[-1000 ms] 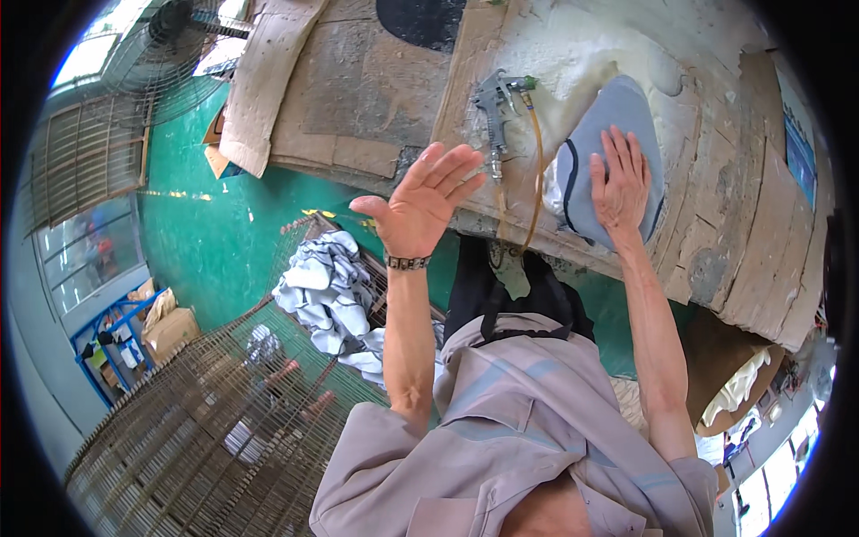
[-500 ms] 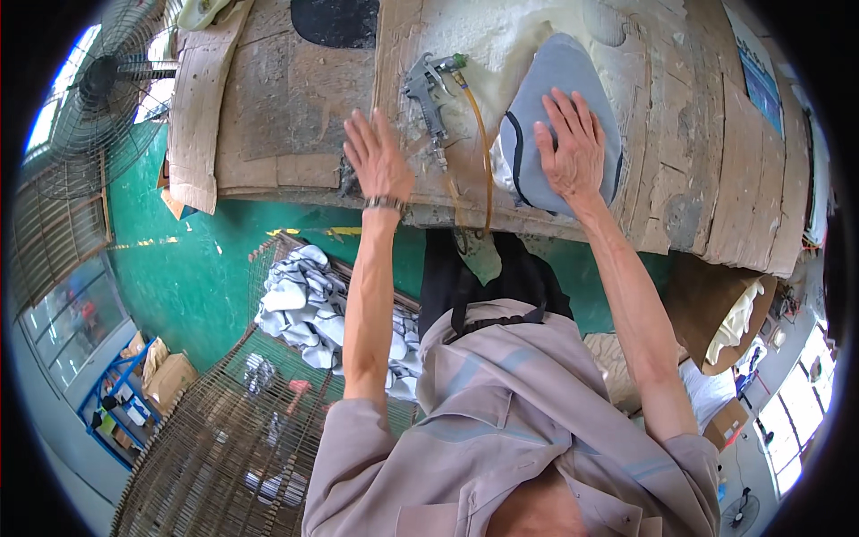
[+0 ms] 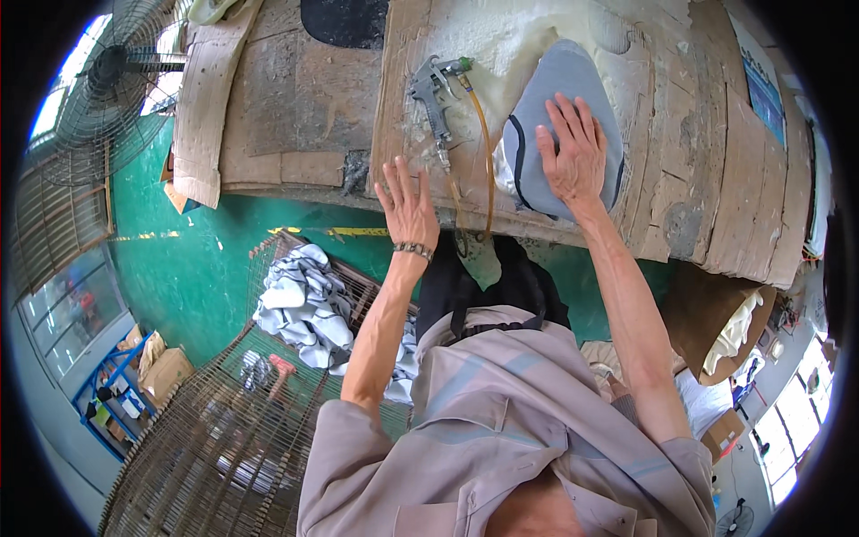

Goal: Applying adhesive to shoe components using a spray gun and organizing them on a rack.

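- A grey fabric piece [image 3: 573, 76], pointed at the far end and broad at the near one, lies toward the right of the worktable, by its front edge.
- Its surface looks smooth, matt and slightly domed; black trim [image 3: 518, 148] curves down its left side, and a white layer [image 3: 503, 170] shows beyond it.
- The right hand [image 3: 575, 161] lies flat on the piece, fingers extended, covering its middle.
- The left hand [image 3: 410, 208] is open and grips nothing, palm down, fingers spread, near the table's front edge; I cannot tell whether it touches.
- Worn brown cardboard [image 3: 304, 170] covers the table, with a crusty whitish coating [image 3: 488, 40] around the piece.
- Between the hands lies a metal spray gun [image 3: 436, 116], its amber hose [image 3: 488, 152] running just left of the fabric.
- Below left, crumpled pale-blue cloths [image 3: 309, 300] sit by a wire rack [image 3: 197, 438] above the green floor [image 3: 206, 286].
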`<state>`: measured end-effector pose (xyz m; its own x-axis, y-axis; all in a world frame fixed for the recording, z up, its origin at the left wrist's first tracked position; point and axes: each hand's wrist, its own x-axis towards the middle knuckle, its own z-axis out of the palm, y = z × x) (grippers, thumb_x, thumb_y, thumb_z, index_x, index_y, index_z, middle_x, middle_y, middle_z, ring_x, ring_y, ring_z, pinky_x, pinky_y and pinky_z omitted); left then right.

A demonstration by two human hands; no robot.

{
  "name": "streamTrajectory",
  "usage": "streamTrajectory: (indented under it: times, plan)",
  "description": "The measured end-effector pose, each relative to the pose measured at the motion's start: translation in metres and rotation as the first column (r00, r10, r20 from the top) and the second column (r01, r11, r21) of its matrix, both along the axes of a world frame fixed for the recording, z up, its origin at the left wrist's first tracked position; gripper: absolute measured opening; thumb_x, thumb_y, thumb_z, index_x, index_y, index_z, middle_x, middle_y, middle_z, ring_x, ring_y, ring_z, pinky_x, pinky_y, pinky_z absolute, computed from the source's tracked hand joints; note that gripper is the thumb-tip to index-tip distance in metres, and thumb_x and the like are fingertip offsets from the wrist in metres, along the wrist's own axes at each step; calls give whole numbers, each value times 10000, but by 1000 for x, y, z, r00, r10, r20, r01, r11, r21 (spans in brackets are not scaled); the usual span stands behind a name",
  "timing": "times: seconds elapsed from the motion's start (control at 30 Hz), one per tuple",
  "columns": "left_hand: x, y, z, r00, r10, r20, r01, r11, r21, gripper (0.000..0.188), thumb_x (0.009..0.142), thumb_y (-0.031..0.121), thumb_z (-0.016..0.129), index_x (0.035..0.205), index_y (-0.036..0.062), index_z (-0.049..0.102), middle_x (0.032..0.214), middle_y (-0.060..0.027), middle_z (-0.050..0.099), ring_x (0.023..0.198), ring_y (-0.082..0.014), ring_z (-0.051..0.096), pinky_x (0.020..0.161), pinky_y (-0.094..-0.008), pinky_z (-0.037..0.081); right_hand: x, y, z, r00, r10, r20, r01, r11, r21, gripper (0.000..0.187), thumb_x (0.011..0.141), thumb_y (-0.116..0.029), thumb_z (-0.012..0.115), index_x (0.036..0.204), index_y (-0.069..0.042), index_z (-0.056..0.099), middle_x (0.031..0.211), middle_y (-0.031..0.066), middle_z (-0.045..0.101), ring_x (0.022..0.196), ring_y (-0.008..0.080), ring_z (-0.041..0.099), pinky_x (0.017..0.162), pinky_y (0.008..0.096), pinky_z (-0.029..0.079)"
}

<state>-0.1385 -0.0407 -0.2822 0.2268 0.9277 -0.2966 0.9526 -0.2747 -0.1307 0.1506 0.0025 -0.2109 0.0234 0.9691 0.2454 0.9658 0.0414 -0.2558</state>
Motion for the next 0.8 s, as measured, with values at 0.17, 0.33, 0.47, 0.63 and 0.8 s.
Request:
streamTrajectory:
  times: [0.17, 0.33, 0.47, 0.63, 0.8]
  plan:
    - [-7, 53, -10, 474, 75, 877, -295, 952, 78, 626, 965, 354, 545, 1542, 146, 422, 1683, -212, 110, 1542, -455, 78, 1231, -579, 70, 0, 3, 0, 1000, 7, 20, -7, 1000, -7, 460, 1005, -379, 522, 1336, -79, 633, 1458, 60, 556, 1407, 300, 419, 1152, 492, 307]
    - [-6, 90, -49, 572, 74, 817, -329, 933, 146, 602, 1013, 535, 438, 1546, 254, 435, 1692, -171, 110, 1547, -443, 30, 1231, -575, 27, -6, 7, -2, 1000, 24, 11, -24, 1000, 1, 457, 1006, -378, 521, 1334, -81, 636, 1461, 61, 555, 1404, 303, 423, 1153, 497, 305]
    - [11, 71, -61, 784, 133, 606, -283, 946, 159, 597, 999, 523, 470, 1546, 287, 427, 1693, -179, 84, 1542, -459, -7, 1215, -628, -15, 1, 7, -3, 1000, 9, 16, -9, 1000, -4, 450, 1001, -371, 528, 1323, -79, 644, 1454, 64, 562, 1401, 308, 427, 1148, 497, 313]
    - [16, 46, -60, 773, 237, 589, -374, 920, 120, 605, 993, 516, 487, 1551, 291, 418, 1692, -182, 83, 1542, -462, 5, 1210, -635, -11, 1, 5, 1, 1000, 9, -1, -9, 1000, -5, 450, 990, -356, 541, 1316, -64, 642, 1453, 75, 559, 1395, 319, 431, 1140, 497, 321]
    - [16, 43, -43, 801, 214, 559, -337, 933, 125, 542, 1003, 485, 480, 1494, 259, 519, 1687, -184, 124, 1537, -472, 37, 1215, -626, 6, 5, 6, 4, 1000, -6, -27, 5, 1000, -14, 449, 978, -343, 552, 1314, -58, 641, 1441, 81, 564, 1391, 318, 431, 1137, 495, 323]
